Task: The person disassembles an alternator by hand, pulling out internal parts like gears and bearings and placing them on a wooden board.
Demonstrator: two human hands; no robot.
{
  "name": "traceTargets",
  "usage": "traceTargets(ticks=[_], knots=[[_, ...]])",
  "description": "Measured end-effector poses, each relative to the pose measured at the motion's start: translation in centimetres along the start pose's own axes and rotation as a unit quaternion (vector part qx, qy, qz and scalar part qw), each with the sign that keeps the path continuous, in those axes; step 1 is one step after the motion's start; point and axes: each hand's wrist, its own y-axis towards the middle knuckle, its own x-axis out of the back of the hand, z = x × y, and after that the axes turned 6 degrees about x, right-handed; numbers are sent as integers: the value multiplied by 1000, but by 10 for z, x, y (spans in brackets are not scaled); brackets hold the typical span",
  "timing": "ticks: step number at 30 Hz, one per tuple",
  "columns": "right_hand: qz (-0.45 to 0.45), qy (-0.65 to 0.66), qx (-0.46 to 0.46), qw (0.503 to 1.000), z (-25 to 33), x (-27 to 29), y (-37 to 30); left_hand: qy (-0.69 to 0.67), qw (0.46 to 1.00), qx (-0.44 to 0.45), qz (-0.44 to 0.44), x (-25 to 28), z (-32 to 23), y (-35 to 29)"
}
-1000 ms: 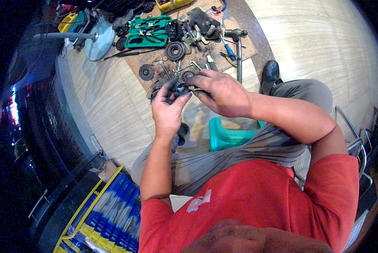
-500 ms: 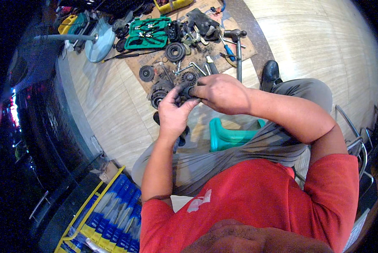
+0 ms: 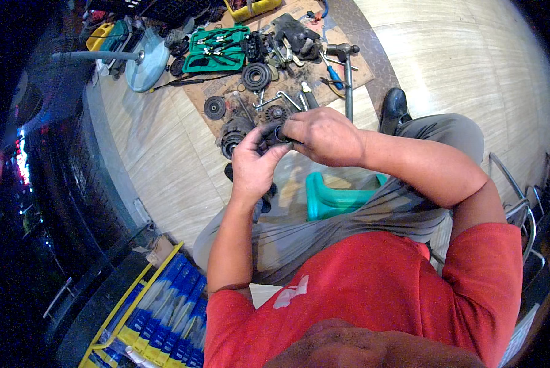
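A small dark round part is held between both hands, raised above the floor in front of the knees and just over the cluttered sheet of cardboard. The left hand is cupped beneath and behind the part, its fingers curled up around the near side, so its grip is closed on the part. The right hand is laid over the top from the right, fingers bent down onto the part – its grip is likewise clenched on the same piece, and most of the piece is hidden by the two hands. Just beyond the hands, on the cardboard, a larger black cylindrical unit is seen lying near the left fingers, with a dark disc beside it and a ribbed black pulley farther off. A green tool case is lying open at the far edge of the cardboard, and a hammer is laid with its handle pointing toward the person. A pale blue round base with a grey pole is seen to the far left. Below the hands a teal plastic stool is visible between the grey-trousered legs, and a black shoe is planted on the pale tiled floor. At the lower left, a yellow rack of blue boxes is seen.
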Motion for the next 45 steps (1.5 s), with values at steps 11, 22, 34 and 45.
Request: traceTargets(ticks=[11, 22, 34, 45], knots=[[-76, 11, -21, 997, 6, 0, 4, -85, 995, 24, -55, 5, -2, 2], [-75, 6, -40, 996, 5, -1, 2, -112, 992, 36, -53, 3, -2, 3], [-66, 20, -42, 997, 5, -1, 0, -118, 992, 14, -31, 2, 3, 4], [-24, 33, -74, 996, 7, -2, 1, -127, 991, 22, -23, 1, 2, 2]])
